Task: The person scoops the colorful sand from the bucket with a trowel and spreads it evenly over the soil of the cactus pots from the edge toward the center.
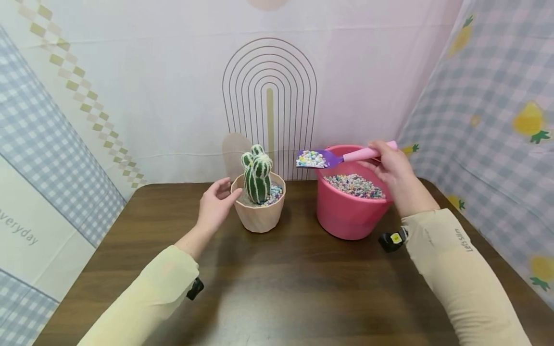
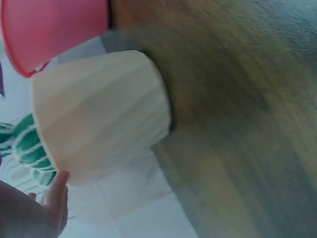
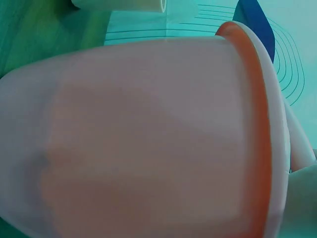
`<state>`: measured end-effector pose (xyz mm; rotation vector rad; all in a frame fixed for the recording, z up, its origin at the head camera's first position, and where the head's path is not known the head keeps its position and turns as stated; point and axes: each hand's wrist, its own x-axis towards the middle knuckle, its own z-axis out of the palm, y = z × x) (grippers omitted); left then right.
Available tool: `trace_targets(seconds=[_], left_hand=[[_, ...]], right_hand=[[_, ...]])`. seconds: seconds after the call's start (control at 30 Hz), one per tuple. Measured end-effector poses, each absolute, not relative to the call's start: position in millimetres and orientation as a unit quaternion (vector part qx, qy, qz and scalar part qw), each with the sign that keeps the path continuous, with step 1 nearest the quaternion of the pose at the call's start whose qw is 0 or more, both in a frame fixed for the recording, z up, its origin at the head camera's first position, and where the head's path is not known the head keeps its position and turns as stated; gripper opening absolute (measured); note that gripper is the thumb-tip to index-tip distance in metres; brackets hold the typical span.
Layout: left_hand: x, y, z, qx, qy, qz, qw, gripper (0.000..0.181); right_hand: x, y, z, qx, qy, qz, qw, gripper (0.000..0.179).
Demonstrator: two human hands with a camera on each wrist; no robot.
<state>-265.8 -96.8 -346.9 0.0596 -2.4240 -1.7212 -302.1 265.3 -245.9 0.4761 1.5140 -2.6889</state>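
In the head view my right hand grips the pink handle of a small shovel with a purple blade. The blade carries colourful pebbles and is held level above the left rim of a pink bucket. More pebbles lie inside the bucket. To the left, a knitted green cactus stands upright in a beige pot, with some pebbles beside it. My left hand touches the pot's left rim, its fingers loosely bent. The right wrist view mostly shows the bucket's side.
The pot and bucket stand apart near the back of a dark wooden table. Behind them hangs a pale cloth with printed arches. Patterned cloth borders the right side, and checked cloth the left.
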Motion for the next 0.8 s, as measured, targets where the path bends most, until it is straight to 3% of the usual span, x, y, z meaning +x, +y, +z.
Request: trace_targets(seconds=[0.3, 0.8], left_hand=[[-274, -88, -369, 0.046, -0.828, -0.555, 0.072, 0.063], [-299, -98, -374, 0.055, -0.786, -0.615, 0.046, 0.050]], right_hand=[[-302, 259, -246, 0.153, 0.490, -0.858, 0.017, 0.034], [-315, 262, -251, 0.144, 0.489, -0.860, 0.010, 0.029]])
